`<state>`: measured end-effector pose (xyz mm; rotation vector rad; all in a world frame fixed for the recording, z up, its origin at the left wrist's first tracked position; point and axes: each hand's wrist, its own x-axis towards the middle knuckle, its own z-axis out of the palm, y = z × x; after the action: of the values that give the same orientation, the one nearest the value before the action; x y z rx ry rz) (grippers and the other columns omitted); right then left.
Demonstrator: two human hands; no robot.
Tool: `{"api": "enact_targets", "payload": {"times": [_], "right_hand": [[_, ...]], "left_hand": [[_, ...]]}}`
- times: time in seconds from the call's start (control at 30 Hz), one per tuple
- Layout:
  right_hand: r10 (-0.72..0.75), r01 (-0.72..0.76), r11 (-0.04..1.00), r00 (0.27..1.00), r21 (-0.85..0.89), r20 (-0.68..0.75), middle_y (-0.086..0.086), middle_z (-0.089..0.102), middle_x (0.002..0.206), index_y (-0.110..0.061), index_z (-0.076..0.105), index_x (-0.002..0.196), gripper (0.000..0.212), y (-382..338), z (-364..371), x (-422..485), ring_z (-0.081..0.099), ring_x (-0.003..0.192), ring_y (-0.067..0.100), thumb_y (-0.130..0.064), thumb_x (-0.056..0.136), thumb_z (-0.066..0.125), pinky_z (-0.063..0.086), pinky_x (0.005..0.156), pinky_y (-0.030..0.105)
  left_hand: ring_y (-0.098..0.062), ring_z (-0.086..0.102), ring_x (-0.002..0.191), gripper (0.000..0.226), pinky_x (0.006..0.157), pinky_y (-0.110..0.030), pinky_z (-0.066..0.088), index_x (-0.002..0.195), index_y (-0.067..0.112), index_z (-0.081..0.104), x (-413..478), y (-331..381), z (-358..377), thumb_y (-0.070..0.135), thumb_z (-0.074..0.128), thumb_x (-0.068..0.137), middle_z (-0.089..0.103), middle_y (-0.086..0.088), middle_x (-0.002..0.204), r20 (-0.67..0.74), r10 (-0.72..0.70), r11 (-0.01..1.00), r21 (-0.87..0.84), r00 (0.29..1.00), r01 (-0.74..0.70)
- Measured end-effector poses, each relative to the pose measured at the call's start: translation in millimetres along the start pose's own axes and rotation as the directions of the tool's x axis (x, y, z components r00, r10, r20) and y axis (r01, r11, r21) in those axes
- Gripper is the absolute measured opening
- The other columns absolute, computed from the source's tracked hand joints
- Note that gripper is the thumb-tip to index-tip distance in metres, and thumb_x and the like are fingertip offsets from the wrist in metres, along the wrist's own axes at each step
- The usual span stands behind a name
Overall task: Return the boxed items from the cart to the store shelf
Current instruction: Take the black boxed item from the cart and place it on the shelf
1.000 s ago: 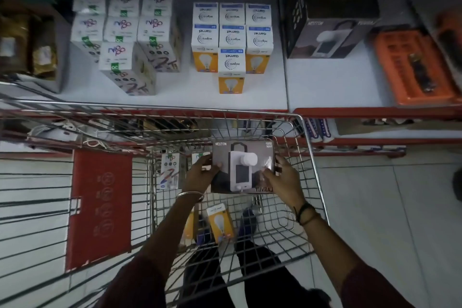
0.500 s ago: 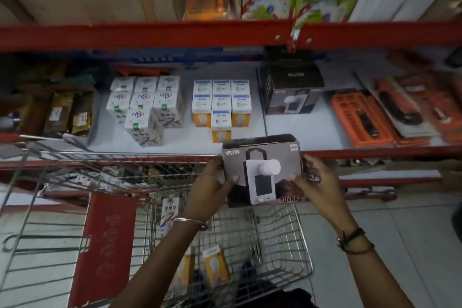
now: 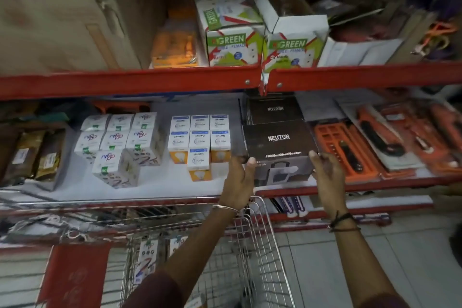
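A black Neuton box (image 3: 278, 144) rests on the white middle shelf (image 3: 160, 190), right in front of a second Neuton box (image 3: 275, 110). My left hand (image 3: 238, 182) grips its left side and my right hand (image 3: 325, 172) grips its right side. The wire cart (image 3: 260, 245) stands below the shelf edge, with small white boxes (image 3: 147, 257) hanging or standing inside it.
White bulb boxes (image 3: 117, 147) and orange-bottomed bulb boxes (image 3: 200, 142) fill the shelf to the left. Orange tool packs (image 3: 355, 150) lie to the right. The upper shelf holds green boxes (image 3: 230, 40) and a cardboard carton (image 3: 62, 32). A red cart flap (image 3: 75, 277) hangs at lower left.
Both hands lifted the Neuton box out of the cart and carried it up and forward onto the middle shelf. The camera tilted upward toward the shelves.
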<state>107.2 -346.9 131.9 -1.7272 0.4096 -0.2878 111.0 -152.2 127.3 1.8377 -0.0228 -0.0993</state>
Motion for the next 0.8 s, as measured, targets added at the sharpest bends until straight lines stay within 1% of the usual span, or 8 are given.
{"api": "enact_targets", "payload": {"times": [0.07,0.13,0.27,0.37,0.47,0.57,0.7,0.8], "right_hand": [[0.041,-0.041,0.999,0.999,0.01,-0.001,0.001,0.064,0.11,-0.035,0.059,0.086,0.005,12.4,-0.9,13.1,0.059,0.109,0.022,-0.041,0.087,0.06,0.047,0.098,0.047],[0.082,-0.082,0.997,0.997,0.012,-0.015,-0.004,0.064,0.105,-0.039,0.059,0.083,0.005,22.7,-1.8,22.1,0.059,0.105,0.022,-0.038,0.088,0.059,0.047,0.099,0.051],[0.159,-0.158,0.987,0.986,0.019,-0.049,-0.007,0.06,0.094,-0.034,0.056,0.083,0.008,30.6,-0.3,28.5,0.057,0.094,0.02,-0.031,0.09,0.056,0.048,0.098,0.053],[0.154,-0.156,0.987,0.985,-0.03,-0.08,-0.01,0.059,0.09,-0.03,0.057,0.082,0.009,36.0,3.3,29.0,0.057,0.098,0.022,-0.026,0.09,0.058,0.047,0.098,0.05],[0.126,-0.132,0.99,0.988,-0.06,-0.09,-0.01,0.058,0.088,-0.018,0.058,0.094,0.01,38.4,8.0,28.4,0.055,0.096,0.021,-0.027,0.092,0.056,0.047,0.092,0.043],[0.117,-0.126,0.988,0.989,-0.094,-0.091,0.003,0.06,0.102,-0.009,0.058,0.109,0.03,39.9,10.6,25.4,0.054,0.1,0.021,-0.034,0.093,0.052,0.04,0.085,0.033],[0.107,-0.134,0.98,0.978,-0.144,-0.179,0.013,0.052,0.137,-0.009,0.048,0.131,0.05,45.6,14.2,11.7,0.047,0.126,0.027,-0.04,0.092,0.052,0.041,0.102,0.04],[-0.087,0.013,0.96,0.963,-0.279,-0.254,0.016,0.046,0.139,-0.007,0.044,0.133,0.048,37.7,18.0,-15.2,0.043,0.128,0.027,-0.032,0.093,0.053,0.037,0.1,0.032]], "left_hand": [[-0.02,0.057,0.102,0.051,0.092,-0.049,0.05,0.11,0.021,0.038,13.4,-8.9,12.4,0.063,0.029,0.082,0.055,-0.009,0.113,-0.026,-0.028,1.0,0.005,0.999,0.028],[-0.022,0.057,0.099,0.05,0.088,-0.054,0.051,0.111,0.02,0.037,24.1,-15.1,23.5,0.061,0.032,0.084,0.054,-0.005,0.109,-0.029,-0.076,0.997,-0.008,0.997,0.076],[-0.03,0.059,0.093,0.03,0.081,-0.056,0.053,0.104,0.029,0.037,37.1,-27.3,37.3,0.054,0.036,0.087,0.051,0.0,0.099,-0.03,-0.135,0.991,0.014,0.99,0.135],[-0.034,0.058,0.097,0.027,0.084,-0.05,0.052,0.106,0.018,0.039,37.0,-26.6,42.6,0.042,0.038,0.093,0.051,-0.013,0.11,-0.006,-0.132,0.988,0.075,0.991,0.132],[-0.035,0.058,0.095,0.031,0.08,-0.039,0.047,0.109,0.003,0.041,37.8,-26.3,45.4,0.031,0.038,0.095,0.048,-0.018,0.116,-0.004,-0.103,0.981,0.164,0.995,0.102],[-0.032,0.058,0.097,0.033,0.081,-0.037,0.047,0.11,0.003,0.042,39.4,-28.6,40.5,0.033,0.039,0.095,0.05,-0.017,0.116,0.032,-0.093,0.978,0.188,0.995,0.086],[-0.026,0.055,0.109,0.039,0.093,-0.039,0.047,0.118,0.009,0.043,23.6,-31.9,23.2,0.038,0.041,0.093,0.051,-0.01,0.123,0.03,-0.044,0.99,0.134,0.999,0.039],[-0.012,0.052,0.113,0.046,0.093,-0.027,0.047,0.127,0.014,0.04,-10.3,-34.4,-3.6,0.042,0.04,0.091,0.049,0.003,0.125,-0.015,0.069,0.992,0.107,0.997,-0.067]]}}
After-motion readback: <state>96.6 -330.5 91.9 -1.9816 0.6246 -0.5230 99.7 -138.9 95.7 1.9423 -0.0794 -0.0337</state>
